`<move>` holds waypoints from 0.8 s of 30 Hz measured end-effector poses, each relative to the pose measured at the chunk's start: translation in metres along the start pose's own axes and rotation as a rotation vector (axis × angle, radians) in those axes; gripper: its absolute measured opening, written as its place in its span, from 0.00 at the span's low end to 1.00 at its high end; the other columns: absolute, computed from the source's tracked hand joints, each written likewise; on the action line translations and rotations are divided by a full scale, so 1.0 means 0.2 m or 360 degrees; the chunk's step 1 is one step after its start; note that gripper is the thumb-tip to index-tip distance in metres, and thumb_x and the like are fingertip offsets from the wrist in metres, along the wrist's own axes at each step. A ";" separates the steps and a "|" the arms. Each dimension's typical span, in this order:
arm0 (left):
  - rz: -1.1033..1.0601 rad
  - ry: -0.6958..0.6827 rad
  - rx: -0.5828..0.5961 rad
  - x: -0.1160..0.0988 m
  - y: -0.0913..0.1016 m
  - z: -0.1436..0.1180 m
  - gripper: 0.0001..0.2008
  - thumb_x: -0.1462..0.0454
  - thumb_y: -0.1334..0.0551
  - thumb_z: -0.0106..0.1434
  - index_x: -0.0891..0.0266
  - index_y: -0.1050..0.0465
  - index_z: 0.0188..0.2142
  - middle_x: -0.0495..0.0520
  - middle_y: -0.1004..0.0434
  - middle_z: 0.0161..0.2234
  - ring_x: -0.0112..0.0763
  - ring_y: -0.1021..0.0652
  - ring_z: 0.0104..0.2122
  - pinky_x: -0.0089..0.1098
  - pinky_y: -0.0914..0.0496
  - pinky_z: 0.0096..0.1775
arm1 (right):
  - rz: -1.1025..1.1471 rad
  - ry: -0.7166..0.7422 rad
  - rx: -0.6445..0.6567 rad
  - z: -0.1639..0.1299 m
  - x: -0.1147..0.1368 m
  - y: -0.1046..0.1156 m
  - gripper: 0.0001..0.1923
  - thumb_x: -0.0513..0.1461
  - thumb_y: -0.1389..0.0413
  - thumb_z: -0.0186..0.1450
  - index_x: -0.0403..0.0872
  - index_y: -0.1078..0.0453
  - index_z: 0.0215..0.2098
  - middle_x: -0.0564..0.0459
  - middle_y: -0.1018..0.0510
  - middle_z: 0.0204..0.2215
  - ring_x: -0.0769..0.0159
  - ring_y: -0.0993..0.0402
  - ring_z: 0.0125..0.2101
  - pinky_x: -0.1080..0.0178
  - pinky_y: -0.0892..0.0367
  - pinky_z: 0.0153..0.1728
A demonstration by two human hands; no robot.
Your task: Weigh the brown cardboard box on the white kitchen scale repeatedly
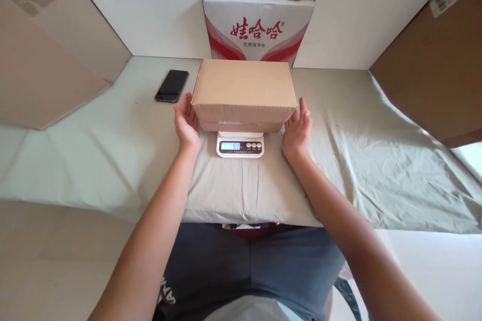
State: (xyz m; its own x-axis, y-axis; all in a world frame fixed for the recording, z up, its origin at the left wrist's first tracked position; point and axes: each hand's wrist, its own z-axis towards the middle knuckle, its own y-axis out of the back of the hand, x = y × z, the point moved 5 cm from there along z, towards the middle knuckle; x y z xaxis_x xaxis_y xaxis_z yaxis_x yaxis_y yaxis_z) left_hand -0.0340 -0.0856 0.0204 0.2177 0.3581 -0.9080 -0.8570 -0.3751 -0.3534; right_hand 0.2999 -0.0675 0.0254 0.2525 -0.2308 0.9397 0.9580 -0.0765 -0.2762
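A closed brown cardboard box (pixel 244 83) rests over a small white digital scale (pixel 240 153), hiding most of its platform. The lit display shows what looks like 51, with several round buttons beside it. At the box's left end is my left hand (pixel 187 123), its fingers against the lower side and its thumb apart. My right hand (pixel 297 128) flanks the opposite end in the same way, fingertips partly hidden by the box. Both hands hold the box between them with fairly straight fingers; how firmly they press, I cannot tell.
A black phone (pixel 172 86) lies left of the box on the pale green cloth (pixel 124 160). Behind stand white boxes (pixel 361 25) and a red-and-white printed carton (pixel 259 22). Large brown cartons (pixel 48 55) border the left and right sides. The cloth's front edge is near my lap.
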 end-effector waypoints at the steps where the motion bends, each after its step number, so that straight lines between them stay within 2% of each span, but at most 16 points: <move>1: 0.0002 0.0001 0.0000 0.00 0.00 0.00 0.41 0.32 0.53 0.66 0.53 0.25 0.61 0.61 0.36 0.73 0.47 0.34 0.73 0.48 0.38 0.71 | -0.0002 0.0003 0.0001 0.00 0.00 0.00 0.46 0.67 0.58 0.64 0.63 0.53 0.75 0.54 0.38 0.74 0.57 0.44 0.76 0.37 0.60 0.78; 8: -0.0069 0.0065 -0.0079 -0.05 -0.04 -0.03 0.37 0.34 0.52 0.68 0.51 0.23 0.59 0.55 0.33 0.72 0.44 0.34 0.72 0.42 0.37 0.71 | 0.0110 -0.0093 -0.0071 -0.04 0.07 -0.04 0.40 0.64 0.54 0.64 0.62 0.43 0.70 0.57 0.35 0.72 0.59 0.45 0.76 0.45 0.58 0.79; 12: -0.0084 0.0052 -0.0084 -0.05 -0.04 -0.04 0.36 0.34 0.52 0.68 0.51 0.22 0.57 0.55 0.32 0.71 0.46 0.33 0.72 0.44 0.37 0.71 | 0.0136 -0.0104 -0.0107 -0.06 0.09 -0.05 0.36 0.64 0.53 0.64 0.64 0.38 0.66 0.60 0.33 0.71 0.59 0.44 0.76 0.45 0.56 0.79; 17: -0.0069 0.0066 -0.0047 -0.03 -0.03 -0.02 0.41 0.31 0.55 0.66 0.51 0.23 0.59 0.55 0.33 0.72 0.46 0.34 0.72 0.45 0.38 0.72 | 0.0156 -0.0105 -0.0096 -0.06 0.10 -0.06 0.38 0.64 0.52 0.63 0.60 0.37 0.66 0.58 0.37 0.74 0.59 0.46 0.76 0.46 0.56 0.80; 24: -0.0068 0.0094 -0.0008 0.00 -0.02 0.00 0.46 0.28 0.57 0.64 0.54 0.25 0.61 0.58 0.34 0.72 0.48 0.35 0.73 0.48 0.40 0.72 | 0.0165 -0.0099 -0.0107 -0.06 0.10 -0.07 0.39 0.64 0.51 0.62 0.59 0.36 0.66 0.57 0.36 0.73 0.57 0.46 0.77 0.45 0.56 0.80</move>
State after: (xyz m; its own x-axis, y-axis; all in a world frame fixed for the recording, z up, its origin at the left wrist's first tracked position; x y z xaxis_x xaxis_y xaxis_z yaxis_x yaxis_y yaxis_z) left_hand -0.0303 -0.0850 0.0220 0.2812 0.3227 -0.9038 -0.8440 -0.3651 -0.3930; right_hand 0.2909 -0.0835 0.0457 0.3596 -0.1807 0.9154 0.9156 -0.1209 -0.3835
